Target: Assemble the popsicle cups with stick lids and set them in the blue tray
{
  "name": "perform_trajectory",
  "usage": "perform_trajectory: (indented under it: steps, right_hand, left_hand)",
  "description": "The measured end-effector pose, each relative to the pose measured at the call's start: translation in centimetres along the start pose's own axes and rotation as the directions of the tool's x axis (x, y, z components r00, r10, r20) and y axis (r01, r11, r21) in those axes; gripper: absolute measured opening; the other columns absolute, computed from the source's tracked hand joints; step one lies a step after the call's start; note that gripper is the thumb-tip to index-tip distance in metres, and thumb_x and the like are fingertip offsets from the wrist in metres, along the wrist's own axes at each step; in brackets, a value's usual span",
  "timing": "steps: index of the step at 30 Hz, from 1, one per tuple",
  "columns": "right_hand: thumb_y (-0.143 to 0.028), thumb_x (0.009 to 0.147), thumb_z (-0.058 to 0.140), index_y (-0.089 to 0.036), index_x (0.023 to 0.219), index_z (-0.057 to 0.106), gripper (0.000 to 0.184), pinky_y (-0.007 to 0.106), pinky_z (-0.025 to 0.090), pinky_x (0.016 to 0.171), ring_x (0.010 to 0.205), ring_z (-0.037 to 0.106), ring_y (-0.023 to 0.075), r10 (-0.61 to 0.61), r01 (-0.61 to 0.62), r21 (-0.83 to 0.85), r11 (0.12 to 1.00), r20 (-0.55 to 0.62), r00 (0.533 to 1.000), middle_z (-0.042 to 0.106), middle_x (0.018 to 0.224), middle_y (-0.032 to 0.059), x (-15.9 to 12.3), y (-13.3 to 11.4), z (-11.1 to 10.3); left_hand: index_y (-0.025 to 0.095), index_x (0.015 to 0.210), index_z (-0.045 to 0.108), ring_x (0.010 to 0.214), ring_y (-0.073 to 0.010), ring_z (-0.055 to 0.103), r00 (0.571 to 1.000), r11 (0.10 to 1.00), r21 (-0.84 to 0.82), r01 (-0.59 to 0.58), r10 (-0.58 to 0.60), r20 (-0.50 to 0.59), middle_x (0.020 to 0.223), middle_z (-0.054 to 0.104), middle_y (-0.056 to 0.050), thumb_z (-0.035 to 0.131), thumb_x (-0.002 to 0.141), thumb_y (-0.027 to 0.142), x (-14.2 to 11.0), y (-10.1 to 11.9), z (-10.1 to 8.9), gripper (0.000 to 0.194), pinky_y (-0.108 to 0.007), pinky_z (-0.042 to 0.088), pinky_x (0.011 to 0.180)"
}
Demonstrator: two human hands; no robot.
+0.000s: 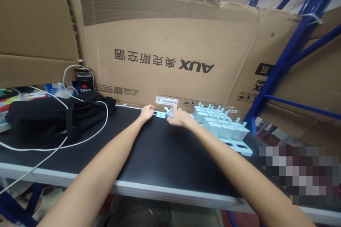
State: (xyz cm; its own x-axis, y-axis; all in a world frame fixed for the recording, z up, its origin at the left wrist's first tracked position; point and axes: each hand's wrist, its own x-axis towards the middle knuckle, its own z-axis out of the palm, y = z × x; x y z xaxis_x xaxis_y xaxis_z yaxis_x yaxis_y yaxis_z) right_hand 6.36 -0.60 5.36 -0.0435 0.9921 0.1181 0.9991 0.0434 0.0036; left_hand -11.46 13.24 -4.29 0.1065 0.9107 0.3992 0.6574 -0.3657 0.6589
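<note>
Both my hands are stretched out to the back of the black table surface, close to the upright cardboard. My left hand (147, 112) is closed, its fingertips at the left end of a small light-blue plastic piece (161, 115). My right hand (181, 116) is closed around a light-blue mould-like part with a stick handle (169, 112), at the right end of that piece. Its fingers partly hide the part. Just right of my right hand stands a light-blue popsicle mould set (223, 126), several cups with upright stick handles in a slotted tray.
A large cardboard sheet (165, 42) with upside-down print walls off the back. To the left lie a black cloth bag (53, 118), a looping white cable (106, 113) and a dark jar (84, 79). Blue rack posts (290, 49) rise at the right.
</note>
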Motion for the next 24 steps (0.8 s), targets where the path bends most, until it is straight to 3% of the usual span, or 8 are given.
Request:
perform_trajectory:
  steps: [5, 11, 15, 19, 22, 24]
  right_hand:
    - [-0.057, 0.078, 0.052, -0.011, 0.13, 0.052, 0.069, 0.045, 0.048, 0.091, 0.113, 0.06, 0.036, -0.018, 0.021, -0.126, 0.992, 0.021, 1.0, 0.064, 0.122, 0.0195, 5.7, -1.2, 0.0]
    - [-0.053, 0.078, 0.055, -0.013, 0.119, 0.063, 0.058, 0.042, 0.048, 0.091, 0.115, 0.06, 0.0343, -0.057, 0.057, -0.155, 0.986, 0.007, 0.998, 0.064, 0.123, 0.0195, 8.2, -1.4, 0.1]
    - [-0.063, 0.078, 0.055, -0.014, 0.128, 0.057, 0.071, 0.044, 0.046, 0.094, 0.12, 0.056, 0.0358, -0.116, 0.119, -0.142, 0.983, 0.03, 0.993, 0.06, 0.13, 0.0202, 8.5, -1.6, 0.3]
    - [-0.058, 0.082, 0.055, -0.012, 0.139, 0.042, 0.074, 0.041, 0.044, 0.097, 0.122, 0.054, 0.0335, -0.203, 0.21, -0.125, 0.97, 0.068, 0.977, 0.05, 0.139, 0.0212, 7.6, -0.5, -0.9]
    - [-0.053, 0.081, 0.06, -0.012, 0.133, 0.046, 0.068, 0.041, 0.043, 0.098, 0.123, 0.051, 0.034, -0.297, 0.309, -0.155, 0.938, 0.097, 0.95, 0.046, 0.137, 0.0204, 5.8, 1.8, -2.6]
    - [-0.052, 0.077, 0.065, -0.013, 0.124, 0.054, 0.063, 0.041, 0.044, 0.096, 0.121, 0.051, 0.0348, -0.358, 0.382, -0.186, 0.905, 0.153, 0.921, 0.047, 0.132, 0.019, 4.3, 3.6, -3.2]
  left_hand:
    - [0.018, 0.1, 0.072, 0.101, -0.0186, 0.067, 1.0, 1.0, -0.028, 0.005, -0.004, 0.017, 0.106, 0.074, -0.006, 0.056, 0.079, 0.008, 0.0, -0.4, 0.3, 0.029, -0.027, 0.049, 0.094]
    - [0.016, 0.1, 0.071, 0.094, -0.0161, 0.068, 1.0, 1.0, -0.013, -0.004, 0.004, 0.021, 0.102, 0.074, -0.005, 0.058, 0.075, 0.003, 0.0, -0.5, 0.6, 0.031, -0.023, 0.05, 0.09]
    - [0.016, 0.102, 0.07, 0.096, -0.0159, 0.067, 0.999, 0.999, 0.018, -0.039, 0.038, 0.004, 0.104, 0.073, -0.006, 0.055, 0.08, 0.007, 0.0, -0.1, 0.4, 0.028, -0.024, 0.049, 0.093]
    - [0.02, 0.102, 0.07, 0.106, -0.0193, 0.061, 0.996, 0.994, 0.067, -0.087, 0.086, 0.011, 0.109, 0.07, -0.005, 0.057, 0.084, 0.02, -0.5, 0.7, 0.0, 0.021, -0.03, 0.046, 0.098]
    - [0.026, 0.1, 0.071, 0.124, -0.0288, 0.047, 0.996, 0.99, 0.106, -0.09, 0.09, 0.005, 0.122, 0.063, -0.005, 0.064, 0.082, 0.037, -1.2, 1.4, -0.2, 0.022, -0.045, 0.036, 0.108]
    - [0.027, 0.102, 0.07, 0.132, -0.0349, 0.037, 0.999, 0.983, 0.185, -0.016, 0.023, -0.036, 0.132, 0.056, -0.007, 0.061, 0.083, 0.044, -1.6, 1.7, -0.3, 0.027, -0.055, 0.026, 0.111]
